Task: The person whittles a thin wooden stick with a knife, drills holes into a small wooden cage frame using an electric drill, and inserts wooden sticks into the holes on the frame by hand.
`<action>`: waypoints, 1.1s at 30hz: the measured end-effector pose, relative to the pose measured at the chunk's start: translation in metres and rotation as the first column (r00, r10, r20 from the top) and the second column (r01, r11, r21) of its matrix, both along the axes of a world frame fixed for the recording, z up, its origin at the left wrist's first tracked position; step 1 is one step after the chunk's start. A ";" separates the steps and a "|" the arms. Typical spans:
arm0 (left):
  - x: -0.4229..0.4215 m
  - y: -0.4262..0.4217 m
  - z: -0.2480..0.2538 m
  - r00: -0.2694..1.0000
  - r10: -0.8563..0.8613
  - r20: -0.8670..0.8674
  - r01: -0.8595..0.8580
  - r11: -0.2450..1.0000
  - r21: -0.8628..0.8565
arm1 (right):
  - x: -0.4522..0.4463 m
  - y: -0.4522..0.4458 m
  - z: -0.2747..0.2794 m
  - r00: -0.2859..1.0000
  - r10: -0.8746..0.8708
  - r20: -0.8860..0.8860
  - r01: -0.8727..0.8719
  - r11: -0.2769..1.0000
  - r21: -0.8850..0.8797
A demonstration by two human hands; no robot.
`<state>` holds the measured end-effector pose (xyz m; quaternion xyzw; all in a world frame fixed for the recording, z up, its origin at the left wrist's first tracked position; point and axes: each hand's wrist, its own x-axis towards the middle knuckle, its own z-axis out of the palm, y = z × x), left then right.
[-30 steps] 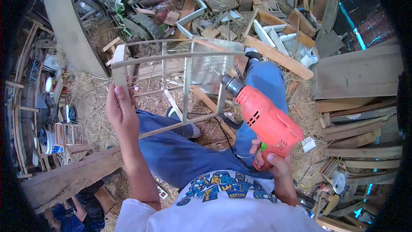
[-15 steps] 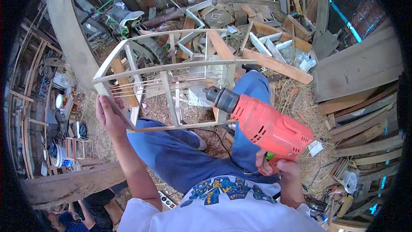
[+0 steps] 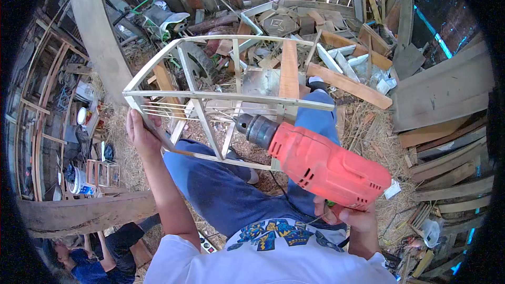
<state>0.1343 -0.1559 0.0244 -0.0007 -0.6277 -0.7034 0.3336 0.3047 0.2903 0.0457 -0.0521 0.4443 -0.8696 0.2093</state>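
My left hand (image 3: 143, 132) is closed around the left end of a wooden frame (image 3: 210, 96) made of thin slats. Several thin rods run across the frame near that end. In my right hand (image 3: 344, 213) is a red power drill (image 3: 331, 165), gripped by its handle. The drill's black chuck (image 3: 256, 130) points left and lies in front of the frame's lower slats in this view. A thin bit seems to stick out of the chuck; whether it touches the frame I cannot tell.
Scrap boards (image 3: 350, 85) lie piled ahead. A curved plank (image 3: 100, 37) rises at the left, and a beam (image 3: 89, 214) crosses the lower left. Beyond it another person (image 3: 105, 263) sits. A power strip (image 3: 207, 243) lies by my left side. Stacked planks (image 3: 447, 179) line the right.
The drill has moved slightly left and down relative to the frame, its chuck now over the frame's lower middle. The frame has tilted slightly in my left hand. The whole view has shifted.
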 end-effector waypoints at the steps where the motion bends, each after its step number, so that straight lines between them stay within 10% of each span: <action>1: 0.000 -0.001 -0.002 0.999 -0.025 -0.019 0.025 0.999 -0.022 | -0.002 -0.009 0.006 0.995 -0.102 0.011 0.102 0.994 0.034; 33: 0.014 0.005 -0.010 0.990 -0.141 0.000 0.141 0.990 0.012 | -0.023 0.009 -0.032 0.995 0.084 0.048 -0.079 0.991 -0.110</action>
